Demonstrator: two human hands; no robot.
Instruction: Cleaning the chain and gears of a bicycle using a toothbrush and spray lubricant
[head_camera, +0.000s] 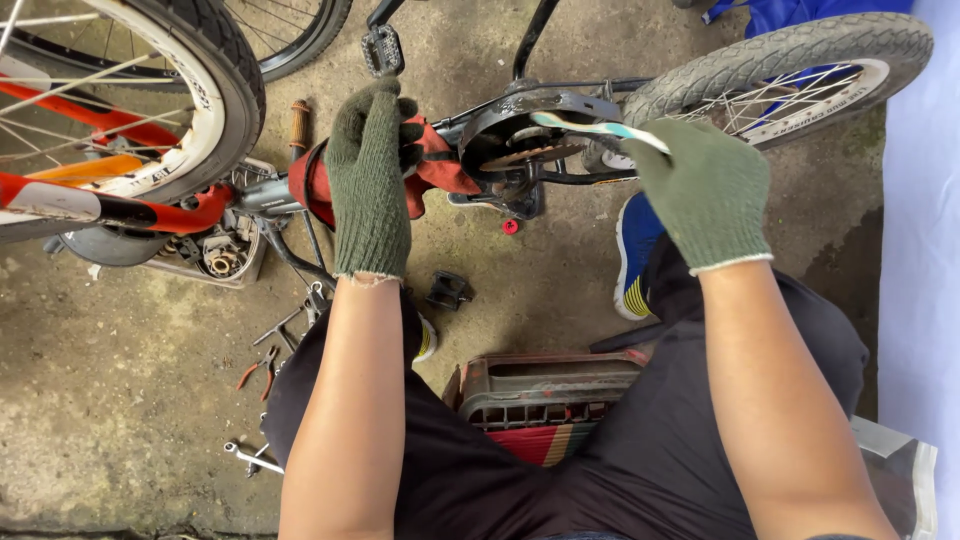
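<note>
This is an informal bicycle repair spot, a workshop set on bare ground. The stained, rough concrete floor (120, 420) is strewn with hand tools: red-handled pliers (258, 370), a wrench (252, 457) and a loose black pedal (449, 290). A tray of greasy small parts (215, 255) sits under an orange bicycle (110, 110), and a second bike's knobby wheel (790, 75) lies near a worn plastic crate (545, 390).

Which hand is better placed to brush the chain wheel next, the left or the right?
The right hand, probably. It holds the toothbrush, and the brush head already lies over the chain wheel. The left hand is busy gripping the red rag beside it.
</note>
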